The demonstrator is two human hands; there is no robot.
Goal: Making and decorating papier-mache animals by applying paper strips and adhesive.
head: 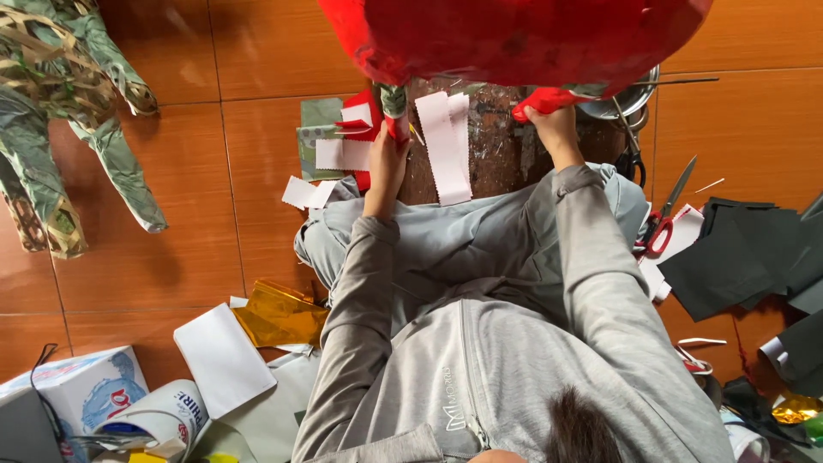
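- Left hand (pixel 387 159) closed around red-wrapped leg (pixel 395 116) – could tear paper if squeezed.
- Right hand (pixel 555 129) pinching red paper edge (pixel 542 100) of big red shape (pixel 514 34) – might slip, wrinkle.
- Scissors (pixel 664 214) lying near right knee – snag risk.

bright even daylight | soft shadows | sharp focus (mild wide-angle bend at edges)

white-and-blue box (pixel 86 390) bottom left on floor | white printed roll (pixel 163 416) just beside it
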